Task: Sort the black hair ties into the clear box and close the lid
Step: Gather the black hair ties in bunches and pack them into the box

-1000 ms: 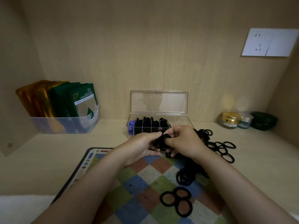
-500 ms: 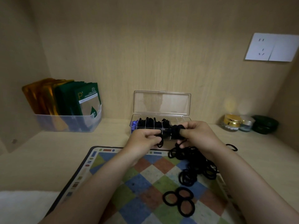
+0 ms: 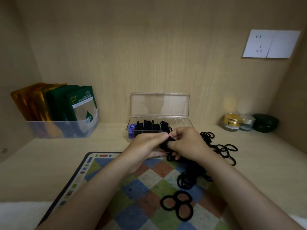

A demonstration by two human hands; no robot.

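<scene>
The clear box stands at the back of the shelf with its lid raised against the wall. Several of its compartments hold black hair ties; the rightmost looks bare, and the left end shows something blue. Just in front of it my left hand and my right hand meet around a bundle of black hair ties, which sits over my right thumb while my left fingers pinch it. A loose pile of hair ties lies under my right wrist, and others are spread to the right.
A checkered mat covers the front of the shelf, with three hair ties on it. A clear bin of green and gold packets stands at the left. Small jars and a dark green case sit at the right. A wall socket is above.
Both hands came back a little toward me from the box's front edge, still holding the bundle of ties between them. The camera view shifted slightly.
</scene>
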